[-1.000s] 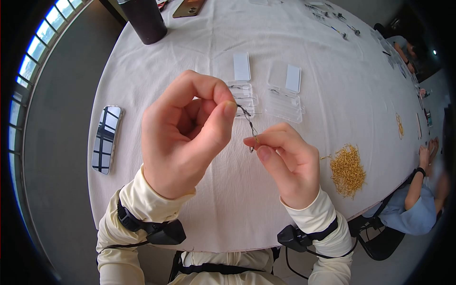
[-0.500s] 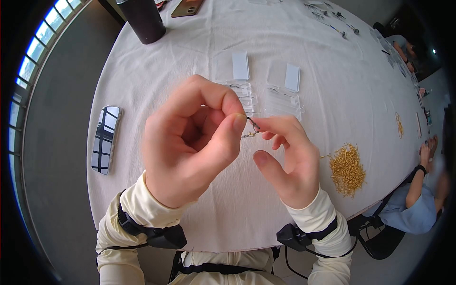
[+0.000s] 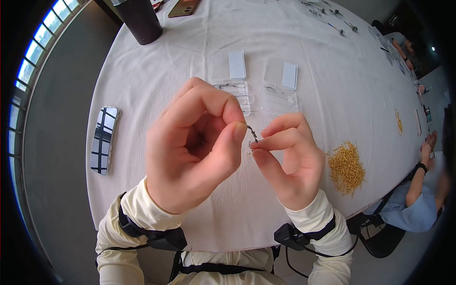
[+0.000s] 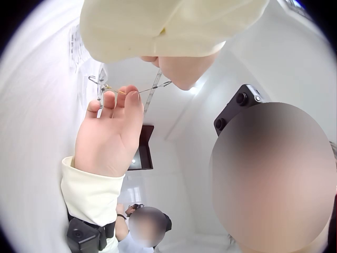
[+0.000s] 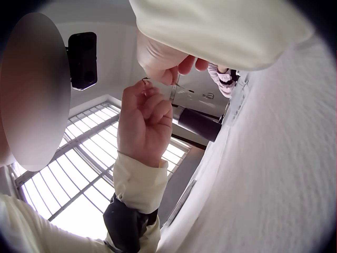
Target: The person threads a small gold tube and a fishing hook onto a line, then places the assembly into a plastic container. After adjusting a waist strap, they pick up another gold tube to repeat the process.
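Observation:
My left hand (image 3: 194, 147) pinches one end of a short dark fishing rig (image 3: 253, 134) between thumb and forefinger. At the rig's lower part, the thumb and a fingertip of my right hand (image 3: 297, 164) close together on it, well above the white tablecloth. In the left wrist view the rig shows a thin hook (image 4: 92, 79) past the right fingertips, and a dark looped end (image 4: 166, 84) by the left hand. A bit of gold shows below the right fingertips in the head view. The left fingers hide part of the rig in the right wrist view.
Two clear plastic boxes (image 3: 281, 105) with small rigs lie behind the hands. A pile of small gold metal pieces (image 3: 346, 167) is at right. A phone (image 3: 104, 140) lies at left, with a dark tumbler (image 3: 139, 23) at the back. Another person sits at right.
My left hand has moved slightly right and down, bringing the rig's ends closer together. The right fingers spread apart at half a second ago, then pinched the rig again.

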The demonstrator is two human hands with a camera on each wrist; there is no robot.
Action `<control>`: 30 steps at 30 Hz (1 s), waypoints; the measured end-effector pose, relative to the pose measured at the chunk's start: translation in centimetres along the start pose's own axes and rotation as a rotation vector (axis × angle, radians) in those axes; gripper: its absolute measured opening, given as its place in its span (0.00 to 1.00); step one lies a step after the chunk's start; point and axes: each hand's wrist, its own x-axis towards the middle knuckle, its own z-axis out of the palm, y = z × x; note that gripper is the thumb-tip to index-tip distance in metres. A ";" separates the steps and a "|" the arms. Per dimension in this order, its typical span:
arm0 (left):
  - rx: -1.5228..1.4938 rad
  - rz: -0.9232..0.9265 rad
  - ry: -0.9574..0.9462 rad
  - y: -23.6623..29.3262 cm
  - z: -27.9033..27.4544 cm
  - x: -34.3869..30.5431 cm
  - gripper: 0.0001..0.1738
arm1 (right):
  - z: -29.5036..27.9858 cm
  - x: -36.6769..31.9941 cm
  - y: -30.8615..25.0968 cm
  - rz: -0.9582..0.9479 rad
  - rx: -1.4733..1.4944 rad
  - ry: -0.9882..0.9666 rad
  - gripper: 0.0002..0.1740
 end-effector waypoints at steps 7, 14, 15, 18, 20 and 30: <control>0.195 0.144 0.025 0.1 -0.9 0.4 0.07 | 0.3 -0.2 -0.1 0.079 0.127 -0.022 0.09; 0.179 0.179 0.092 -0.1 -0.6 0.3 0.07 | 0.2 -0.3 0.0 0.112 0.186 -0.069 0.06; 0.179 0.179 0.091 -0.1 -0.5 0.4 0.07 | 0.2 -0.3 -0.1 0.112 0.186 -0.068 0.06; 0.131 0.072 0.122 -0.1 -0.4 0.5 0.07 | 0.0 -0.3 -0.5 0.219 0.269 -0.049 0.05; 0.035 0.060 0.145 -0.6 -0.4 0.5 0.08 | -0.1 -0.3 -0.8 0.296 0.339 -0.064 0.06; -0.153 -0.053 0.154 -0.7 -1.0 0.7 0.04 | -0.4 -0.3 -1.4 0.369 0.408 -0.080 0.10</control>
